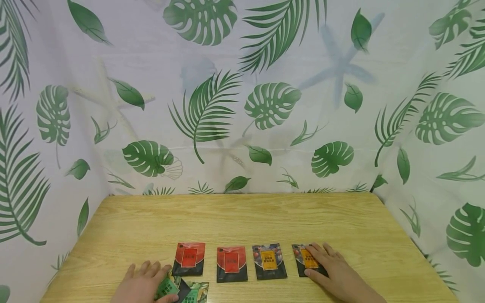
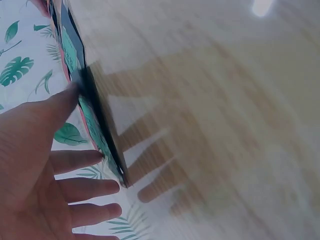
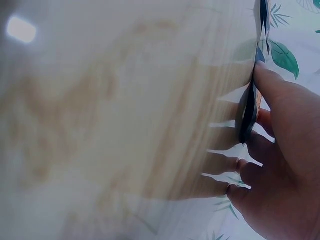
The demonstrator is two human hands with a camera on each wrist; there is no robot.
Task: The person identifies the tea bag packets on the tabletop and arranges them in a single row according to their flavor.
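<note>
In the head view, my left hand (image 1: 139, 285) is at the lower left, with thumb and index finger pinching a green-labelled packet (image 1: 167, 288). That packet lies tilted and overlaps a second green packet (image 1: 198, 291). In the left wrist view, the pinched packet (image 2: 92, 117) shows nearly edge-on, the other fingers spread past it. On the right, my right hand (image 1: 337, 273) grips a dark packet with an orange label (image 1: 301, 261) across its edges, covering its right part. The right wrist view shows this packet (image 3: 246, 117) edge-on between thumb and fingers, close to the tabletop.
Two red-and-black packets (image 1: 189, 259) and another orange-labelled packet (image 1: 270, 261) lie in a row between the hands. The wooden table (image 1: 242, 214) ends at a white leaf-patterned cloth (image 1: 227, 126) behind and at both sides.
</note>
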